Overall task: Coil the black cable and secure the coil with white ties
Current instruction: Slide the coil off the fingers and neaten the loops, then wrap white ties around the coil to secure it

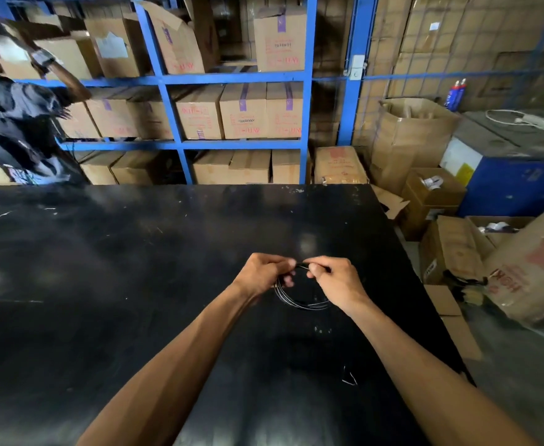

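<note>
Two bare hands meet above the middle of a scuffed black table [135,252]: the left hand [261,273] and the right hand [335,278] each pinch closed on the top of a small black cable [299,302] coil, whose loops hang down between them just over the tabletop. A small white tie [349,378] lies on the table nearer the viewer. Behind the table stands blue shelving [174,114] packed with cardboard boxes [243,111], another person [23,130] stands at far left, and open cartons crowd the floor at right.
</note>
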`<state>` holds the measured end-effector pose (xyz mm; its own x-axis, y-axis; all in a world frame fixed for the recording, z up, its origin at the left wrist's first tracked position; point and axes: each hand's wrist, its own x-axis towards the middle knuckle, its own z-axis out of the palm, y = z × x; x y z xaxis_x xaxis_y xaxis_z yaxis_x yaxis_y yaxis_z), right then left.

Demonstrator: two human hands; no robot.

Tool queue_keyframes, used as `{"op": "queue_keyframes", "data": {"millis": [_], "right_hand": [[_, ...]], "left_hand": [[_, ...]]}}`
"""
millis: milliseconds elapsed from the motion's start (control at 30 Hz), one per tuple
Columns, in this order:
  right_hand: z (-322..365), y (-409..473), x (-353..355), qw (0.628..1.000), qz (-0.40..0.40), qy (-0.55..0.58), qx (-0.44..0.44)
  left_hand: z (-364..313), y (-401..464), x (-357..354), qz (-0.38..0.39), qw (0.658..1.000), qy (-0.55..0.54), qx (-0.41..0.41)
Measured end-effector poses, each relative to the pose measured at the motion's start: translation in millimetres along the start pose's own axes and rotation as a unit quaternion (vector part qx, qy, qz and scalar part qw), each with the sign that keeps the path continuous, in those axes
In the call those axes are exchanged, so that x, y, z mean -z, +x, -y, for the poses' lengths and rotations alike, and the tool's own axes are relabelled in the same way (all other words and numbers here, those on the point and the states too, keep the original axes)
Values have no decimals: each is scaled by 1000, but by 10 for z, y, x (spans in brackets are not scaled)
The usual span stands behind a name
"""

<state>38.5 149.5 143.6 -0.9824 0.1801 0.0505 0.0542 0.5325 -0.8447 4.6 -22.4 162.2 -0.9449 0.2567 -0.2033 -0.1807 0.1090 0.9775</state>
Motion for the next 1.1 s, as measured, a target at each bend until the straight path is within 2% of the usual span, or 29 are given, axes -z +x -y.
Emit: {"op": "queue_keyframes", "data": {"millis": [200, 333, 467, 533, 633, 700, 800, 867, 1000, 1100], "right_hand": [[-346, -96, 63, 995, 20, 65, -70], [-605, -143, 102, 975, 23, 165, -146], [-948, -128, 156, 950, -6, 206, -236], [-1166, -153, 222, 952, -14, 156, -265], [-1473, -252, 319, 961, 37, -37, -270], [-1641, -361, 286, 941, 129, -167, -263], [-1820, -550, 140, 886, 250, -298, -254], [-1947, -632, 74, 882, 245, -311, -255], [-2108, -713, 94, 911, 176, -245, -281], [-2076, -708, 196, 905, 182, -237, -304]], "left_hand": [[341, 176, -329, -46, 998, 7, 39], [610, 272, -461, -34, 997, 18, 63], [886, 365, -524, -30, 995, 13, 94], [1011, 404, -527, -34, 993, 13, 112], [1172, 461, -520, -42, 990, 17, 134], [1261, 477, -527, -41, 988, 19, 148], [1343, 475, -559, -29, 986, 20, 162], [1384, 482, -585, -21, 986, 18, 167], [1434, 435, -610, -11, 985, 24, 173], [1416, 371, -603, -8, 985, 29, 172]]}}
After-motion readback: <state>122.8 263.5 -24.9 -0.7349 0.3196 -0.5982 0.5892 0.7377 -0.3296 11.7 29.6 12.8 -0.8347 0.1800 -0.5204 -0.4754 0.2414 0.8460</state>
